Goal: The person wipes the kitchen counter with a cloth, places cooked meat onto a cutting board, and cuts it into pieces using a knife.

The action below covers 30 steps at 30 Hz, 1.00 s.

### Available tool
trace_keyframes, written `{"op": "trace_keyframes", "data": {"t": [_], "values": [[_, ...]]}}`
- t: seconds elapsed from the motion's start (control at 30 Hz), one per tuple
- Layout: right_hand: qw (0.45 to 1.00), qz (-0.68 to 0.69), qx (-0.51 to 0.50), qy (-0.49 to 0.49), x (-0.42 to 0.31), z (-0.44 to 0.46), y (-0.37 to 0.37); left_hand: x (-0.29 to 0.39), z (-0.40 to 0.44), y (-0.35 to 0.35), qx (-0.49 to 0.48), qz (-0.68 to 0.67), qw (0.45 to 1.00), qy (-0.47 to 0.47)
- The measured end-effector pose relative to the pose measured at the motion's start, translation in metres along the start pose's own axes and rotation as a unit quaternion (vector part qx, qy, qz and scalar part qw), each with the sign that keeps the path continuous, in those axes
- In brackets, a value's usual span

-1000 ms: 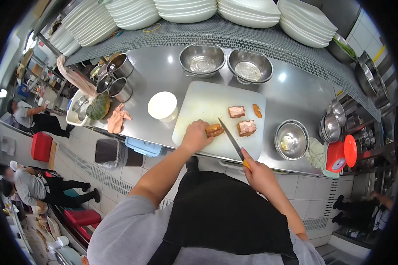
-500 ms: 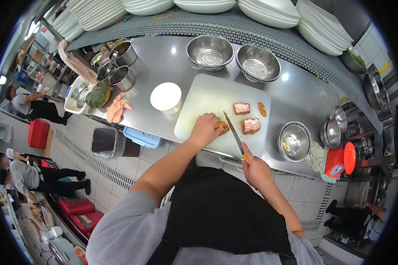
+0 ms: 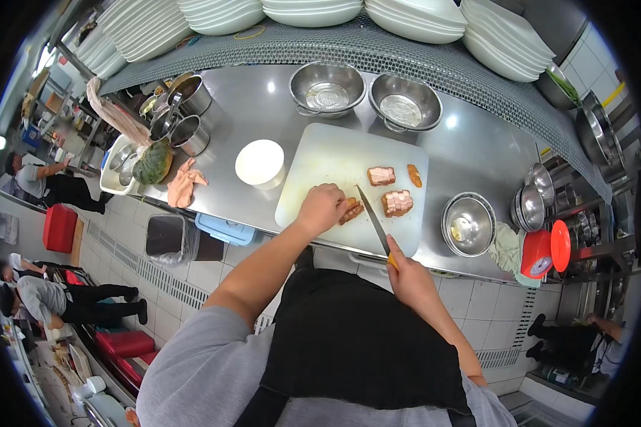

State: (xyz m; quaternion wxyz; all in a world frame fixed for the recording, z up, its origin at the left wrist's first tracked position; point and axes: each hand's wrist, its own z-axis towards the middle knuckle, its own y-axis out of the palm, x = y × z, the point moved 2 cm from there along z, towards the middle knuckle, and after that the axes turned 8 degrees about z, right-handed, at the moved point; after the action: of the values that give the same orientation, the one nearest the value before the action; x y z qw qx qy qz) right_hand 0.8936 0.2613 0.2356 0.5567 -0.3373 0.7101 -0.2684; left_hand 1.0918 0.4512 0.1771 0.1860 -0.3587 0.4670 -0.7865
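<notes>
My right hand [image 3: 410, 276] grips a kitchen knife [image 3: 374, 222] by its yellow handle, the blade slanting away across the white cutting board [image 3: 317, 153]. My left hand [image 3: 320, 208] presses with bent fingers on a browned piece of meat [image 3: 352, 211] near the board's front edge. The blade is just right of this piece; contact between them is not clear. Farther right lie a sliced block of meat [image 3: 397, 203] with a pale pink top, a smaller block [image 3: 381, 176] behind it, and a thin brown slice [image 3: 414, 175].
Behind the board stand two steel bowls [image 3: 327, 87]. A white tub [image 3: 260, 164] is left, past it raw meat [image 3: 186, 185] and a green squash [image 3: 153, 162]. Nested bowls [image 3: 468, 224] and a red scale [image 3: 536, 254] are right. Stacked plates [image 3: 312, 8] line the shelf above.
The view has shifted slightly, moving the counter left in the picture. Relative to the board, the knife has moved a little right and towards me. My left hand stays on the meat.
</notes>
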Motion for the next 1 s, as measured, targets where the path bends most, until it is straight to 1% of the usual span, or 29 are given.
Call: {"op": "trace_keyframes", "data": {"t": [0.03, 0.07, 0.13, 0.17, 0.23, 0.27, 0.33, 0.37, 0.4, 0.47, 0.53, 0.57, 0.6, 0.63, 0.67, 0.7, 0.73, 0.77, 0.8, 0.83, 0.87, 0.9, 0.93, 0.97, 1.0], "values": [[1.000, 0.000, 0.000, 0.000, 0.000, 0.000, -0.001, 0.000, -0.001, -0.002, 0.020, 0.002, 1.000, -0.011], [1.000, 0.004, 0.000, 0.004, -0.001, 0.000, -0.001, 0.002, -0.002, -0.005, 0.021, 0.003, 1.000, -0.011], [1.000, 0.007, -0.004, 0.003, -0.002, -0.002, -0.004, 0.000, -0.004, -0.015, 0.043, -0.082, 0.992, -0.091], [1.000, 0.015, 0.004, 0.011, -0.002, -0.003, -0.007, 0.002, -0.004, -0.026, 0.050, -0.073, 0.991, -0.101], [0.999, 0.031, 0.012, 0.003, -0.002, 0.000, -0.005, 0.004, -0.012, -0.071, 0.144, -0.090, 0.982, -0.081], [0.999, 0.039, 0.014, -0.005, 0.004, 0.000, -0.003, -0.004, -0.023, -0.101, 0.157, -0.066, 0.980, -0.107], [0.998, 0.054, 0.009, 0.014, 0.006, 0.000, -0.004, -0.015, -0.042, -0.163, 0.297, 0.057, 0.948, -0.099], [0.998, 0.055, -0.011, -0.005, 0.010, -0.001, -0.003, -0.024, -0.056, -0.194, 0.349, 0.129, 0.922, -0.110], [0.998, 0.066, -0.007, 0.000, 0.014, -0.002, -0.004, -0.039, -0.078, -0.227, 0.399, 0.195, 0.888, -0.115], [0.997, 0.075, -0.006, -0.002, 0.010, 0.004, -0.010, -0.087, -0.135, -0.264, 0.429, 0.296, 0.832, -0.192], [0.996, 0.093, -0.009, 0.003, 0.007, 0.002, -0.014, -0.153, -0.198, -0.283, 0.360, 0.318, 0.778, -0.405], [0.996, 0.093, -0.013, 0.001, 0.007, 0.002, -0.014, -0.171, -0.229, -0.279, 0.283, 0.302, 0.744, -0.525], [0.995, 0.093, -0.017, 0.000, 0.008, 0.005, -0.013, -0.189, -0.258, -0.271, 0.202, 0.278, 0.696, -0.630], [0.995, 0.095, -0.020, -0.001, 0.008, 0.008, -0.013, -0.219, -0.293, -0.248, 0.033, 0.292, 0.686, -0.666], [0.995, 0.095, -0.020, -0.002, 0.007, 0.011, -0.013, -0.235, -0.321, -0.226, -0.139, 0.296, 0.654, -0.682], [0.995, 0.093, -0.018, -0.018, 0.007, 0.013, -0.014, -0.190, -0.294, -0.225, -0.254, 0.231, 0.682, -0.645], [0.995, 0.090, -0.016, -0.032, 0.007, 0.014, -0.014, -0.183, -0.292, -0.196, -0.282, 0.209, 0.708, -0.613], [0.996, 0.087, -0.016, -0.027, 0.008, 0.015, -0.014, -0.164, -0.278, -0.175, -0.291, 0.189, 0.776, -0.527], [0.996, 0.084, -0.016, -0.037, 0.007, 0.017, -0.012, -0.152, -0.261, -0.153, -0.348, 0.074, 0.787, -0.504], [0.996, 0.081, -0.014, -0.044, 0.007, 0.019, -0.012, -0.122, -0.230, -0.144, -0.393, -0.006, 0.777, -0.492], [0.997, 0.074, -0.009, -0.030, 0.005, 0.021, -0.014, -0.099, -0.206, -0.136, -0.391, -0.029, 0.799, -0.456], [0.997, 0.068, -0.024, -0.027, 0.000, 0.021, -0.016, -0.091, -0.189, -0.118, -0.378, -0.055, 0.819, -0.428], [0.997, 0.062, -0.038, -0.019, -0.002, 0.020, -0.017, -0.083, -0.172, -0.102, -0.391, -0.064, 0.824, -0.406], [0.998, 0.040, -0.039, -0.020, -0.001, 0.020, -0.017, -0.068, -0.148, -0.097, -0.307, -0.063, 0.888, -0.336], [0.999, 0.020, -0.041, -0.024, -0.002, 0.022, -0.017, -0.053, -0.126, -0.094, -0.216, -0.065, 0.938, -0.265]]}}
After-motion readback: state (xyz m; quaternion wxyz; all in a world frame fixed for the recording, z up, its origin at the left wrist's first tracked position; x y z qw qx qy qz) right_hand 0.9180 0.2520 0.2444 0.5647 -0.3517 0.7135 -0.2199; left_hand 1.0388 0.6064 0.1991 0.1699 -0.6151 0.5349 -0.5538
